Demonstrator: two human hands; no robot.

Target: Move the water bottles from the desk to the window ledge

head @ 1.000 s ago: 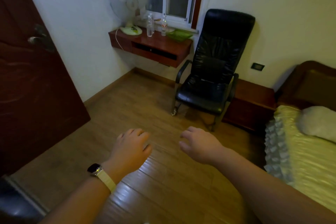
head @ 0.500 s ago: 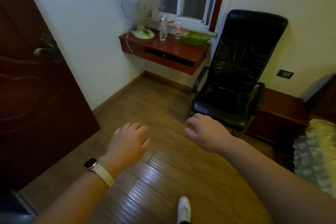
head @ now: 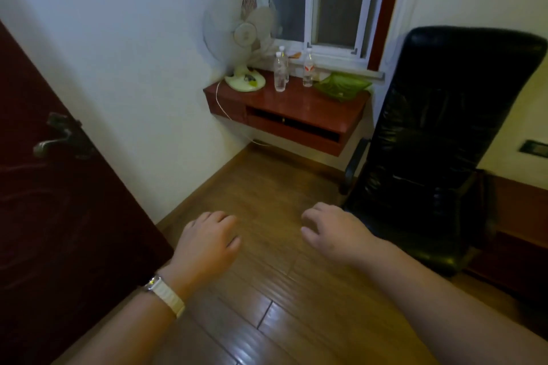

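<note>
Hovering above the wooden floor (head: 267, 187), the left hand (head: 207, 243) and right hand (head: 332, 234) held nothing, fingers (head: 221, 218) loosely curled, well apart from the worktop (head: 311, 104). The water bottles (head: 280, 75) stood upright near its back edge, below the window ledge (head: 341, 67). They looked light, smooth and squeezable, so a mid-body grasp seemed safest.

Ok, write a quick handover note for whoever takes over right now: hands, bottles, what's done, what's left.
Left hand: empty, loosely curled, over the floor. Right hand: the same.
Clear bottle and red-labelled bottle stand upright on the desk between fan and green tray; a third may stand behind the clear one.
Done: no bottle seen on the window ledge.
Left: walk over, move every bottle up to the ledge.
</note>
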